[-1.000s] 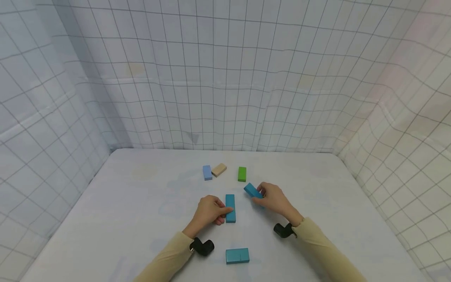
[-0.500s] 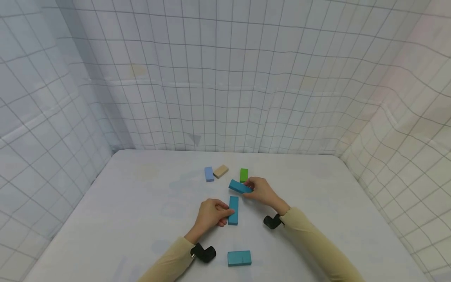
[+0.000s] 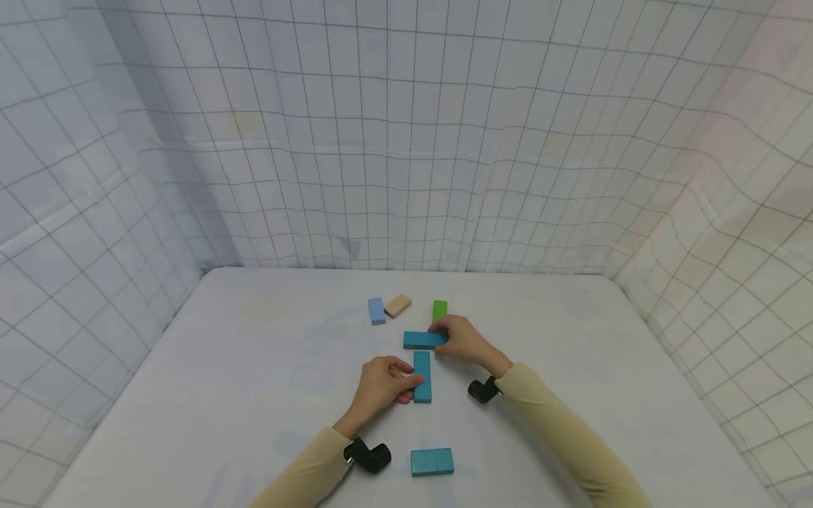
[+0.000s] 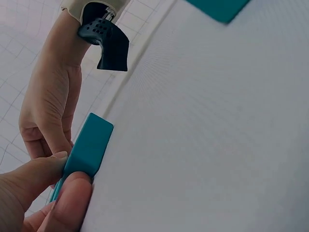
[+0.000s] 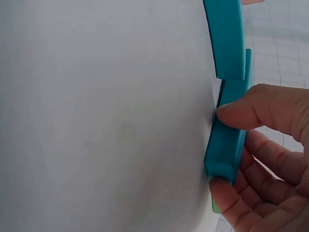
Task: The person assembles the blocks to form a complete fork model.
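Observation:
In the head view my left hand [image 3: 381, 386] holds a long blue block [image 3: 422, 370] that lies lengthwise on the table. Its thumb reaches over the block from the left; the left wrist view shows thumb and fingertip on the same block [image 4: 91, 145]. My right hand [image 3: 466, 346] grips the right end of a second long blue block [image 3: 418, 340], which lies crosswise just beyond the far end of the first, like the bar of a T. In the right wrist view, thumb and fingers clasp this crosswise block [image 5: 224, 145], and the other block overlaps its far part.
Behind the right hand stands a green block [image 3: 440, 309], partly covered. Farther left are a light blue block [image 3: 377, 311] and a beige block [image 3: 398, 306]. A teal block [image 3: 432, 462] lies nearer on the white table [image 3: 222, 395]. Grid-patterned sheets [image 3: 406, 176] surround the table.
My right hand has carried its blue block leftward and turned it from slanted to crosswise, at the far end of the other. The left hand stays on its block.

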Demonstrator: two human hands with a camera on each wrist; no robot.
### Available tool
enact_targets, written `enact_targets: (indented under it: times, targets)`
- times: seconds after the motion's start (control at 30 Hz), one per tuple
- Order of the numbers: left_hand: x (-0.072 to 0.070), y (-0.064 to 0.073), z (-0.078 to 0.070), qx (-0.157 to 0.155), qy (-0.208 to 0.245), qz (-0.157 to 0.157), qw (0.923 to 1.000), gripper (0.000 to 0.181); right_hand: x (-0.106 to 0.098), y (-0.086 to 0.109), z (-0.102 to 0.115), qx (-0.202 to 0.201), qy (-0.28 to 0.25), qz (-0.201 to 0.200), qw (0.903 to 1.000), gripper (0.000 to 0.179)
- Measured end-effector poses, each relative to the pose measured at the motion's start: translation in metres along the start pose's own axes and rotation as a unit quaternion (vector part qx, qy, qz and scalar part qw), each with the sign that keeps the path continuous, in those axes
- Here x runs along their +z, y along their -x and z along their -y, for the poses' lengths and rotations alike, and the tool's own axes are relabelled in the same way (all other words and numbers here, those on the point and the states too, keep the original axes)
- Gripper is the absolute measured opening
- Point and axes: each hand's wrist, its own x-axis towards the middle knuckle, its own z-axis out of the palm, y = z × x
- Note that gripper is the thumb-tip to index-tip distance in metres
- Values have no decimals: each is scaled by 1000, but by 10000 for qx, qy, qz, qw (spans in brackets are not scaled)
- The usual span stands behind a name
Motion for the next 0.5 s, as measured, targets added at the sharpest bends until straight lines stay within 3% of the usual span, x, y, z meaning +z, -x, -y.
enact_targets:
  times: [0.2, 0.5]
  targets:
    - [1, 0, 2, 25, 65, -59, 10000, 33, 1, 0, 1, -264, 99, 54, 9996, 29]
    - [1, 0, 2, 62, 33, -86, 9999, 34, 5, 0, 2, -218, 13, 181, 9996, 30]
